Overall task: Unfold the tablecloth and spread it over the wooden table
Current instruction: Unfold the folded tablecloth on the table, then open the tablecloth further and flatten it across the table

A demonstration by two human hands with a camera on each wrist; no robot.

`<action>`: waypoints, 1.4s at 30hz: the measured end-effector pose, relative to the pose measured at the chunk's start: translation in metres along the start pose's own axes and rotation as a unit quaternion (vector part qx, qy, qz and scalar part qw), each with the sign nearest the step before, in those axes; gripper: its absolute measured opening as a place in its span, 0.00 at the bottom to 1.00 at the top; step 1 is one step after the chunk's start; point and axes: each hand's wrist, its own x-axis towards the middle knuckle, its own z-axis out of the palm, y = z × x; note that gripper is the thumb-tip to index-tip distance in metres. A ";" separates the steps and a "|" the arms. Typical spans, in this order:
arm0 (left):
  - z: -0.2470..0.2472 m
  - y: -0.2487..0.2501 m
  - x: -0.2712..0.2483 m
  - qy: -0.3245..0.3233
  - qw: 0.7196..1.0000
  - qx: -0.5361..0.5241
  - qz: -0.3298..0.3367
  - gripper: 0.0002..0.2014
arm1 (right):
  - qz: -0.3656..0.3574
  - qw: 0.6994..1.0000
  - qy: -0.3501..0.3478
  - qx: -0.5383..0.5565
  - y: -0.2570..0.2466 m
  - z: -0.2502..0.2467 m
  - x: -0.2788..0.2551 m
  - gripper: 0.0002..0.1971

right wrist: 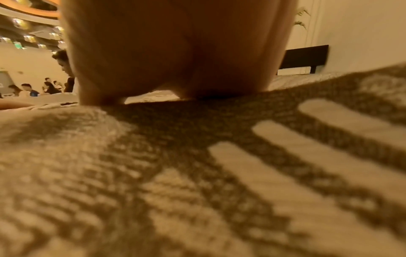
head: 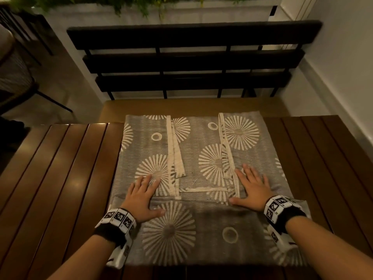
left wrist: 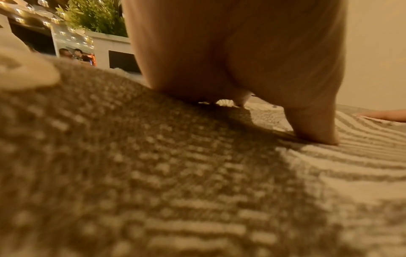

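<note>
A grey tablecloth (head: 197, 142) with white sunburst and ring prints lies partly folded on the slatted wooden table (head: 60, 168), its hemmed flaps turned inward. My left hand (head: 144, 194) lies flat on the cloth at the left, fingers straight and thumb out. My right hand (head: 251, 185) presses flat on the cloth at the right, beside a hemmed strip. Seen from the left wrist, the palm (left wrist: 230, 52) sits on the weave (left wrist: 153, 173) with the thumb tip down. From the right wrist, the palm (right wrist: 175, 48) rests on the printed cloth (right wrist: 197, 173).
A black slatted bench (head: 191, 61) stands beyond the table's far edge, with a white planter of greenery (head: 141, 9) behind it. A white wall (head: 343, 57) runs along the right. A dark chair (head: 18, 87) stands at the left. People sit in the far background (right wrist: 33, 88).
</note>
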 end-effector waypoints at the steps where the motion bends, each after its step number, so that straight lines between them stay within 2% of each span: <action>1: -0.003 0.002 -0.001 0.007 1.000 0.006 -0.004 0.56 | 0.003 1.000 0.000 0.000 0.000 -0.001 0.001 0.60; 4: -0.008 0.006 -0.010 0.048 0.998 0.028 0.011 0.49 | -0.020 0.999 0.031 -0.019 -0.005 -0.006 -0.008 0.58; 6: -0.005 0.005 -0.019 0.018 0.999 0.028 0.024 0.51 | -0.076 0.996 0.034 -0.038 -0.004 -0.007 -0.020 0.58; 9: 0.000 0.003 -0.026 -0.039 0.998 0.040 0.024 0.58 | -0.121 0.990 -0.028 -0.070 0.002 -0.001 -0.033 0.65; 14: -0.010 0.006 -0.010 -0.063 0.997 0.040 0.002 0.59 | -0.110 0.990 -0.040 -0.074 0.005 -0.011 -0.012 0.67; 17: -0.025 0.005 0.007 -0.024 0.996 0.076 -0.028 0.56 | -0.071 0.995 -0.008 -0.071 0.000 -0.022 -0.001 0.66; 20: -0.040 0.007 0.021 0.018 0.994 0.100 -0.042 0.51 | -0.024 0.997 0.045 -0.053 -0.004 -0.030 -0.002 0.59; 24: -0.048 0.014 0.026 -0.013 0.991 0.121 -0.050 0.41 | -0.010 0.997 0.049 -0.056 -0.006 -0.030 -0.008 0.53; 27: -0.049 0.018 0.025 -0.011 0.989 0.142 -0.026 0.32 | 0.005 0.997 0.059 -0.045 -0.005 -0.028 -0.005 0.47; 30: -0.053 0.019 0.019 0.002 0.988 0.154 -0.010 0.26 | -0.007 0.999 0.026 -0.025 0.000 -0.036 -0.004 0.33; 32: -0.059 0.023 0.011 0.008 0.990 0.138 0.005 0.18 | -0.027 1.000 -0.005 -0.005 -0.002 -0.043 -0.010 0.22; 35: -0.071 0.036 -0.012 0.035 0.990 0.131 0.037 0.09 | -0.073 0.997 0.015 0.007 -0.012 -0.050 -0.030 0.08; 36: -0.074 0.042 -0.025 0.028 0.988 0.145 0.050 0.09 | -0.084 0.996 0.014 0.010 -0.015 -0.052 -0.041 0.07; 39: -0.059 0.051 -0.067 -0.044 0.971 0.205 0.114 0.11 | -0.091 0.995 -0.041 0.015 -0.020 -0.040 -0.077 0.13; 42: -0.024 0.053 -0.109 -0.138 0.950 0.210 0.187 0.16 | -0.091 0.986 -0.136 0.030 -0.023 -0.008 -0.121 0.06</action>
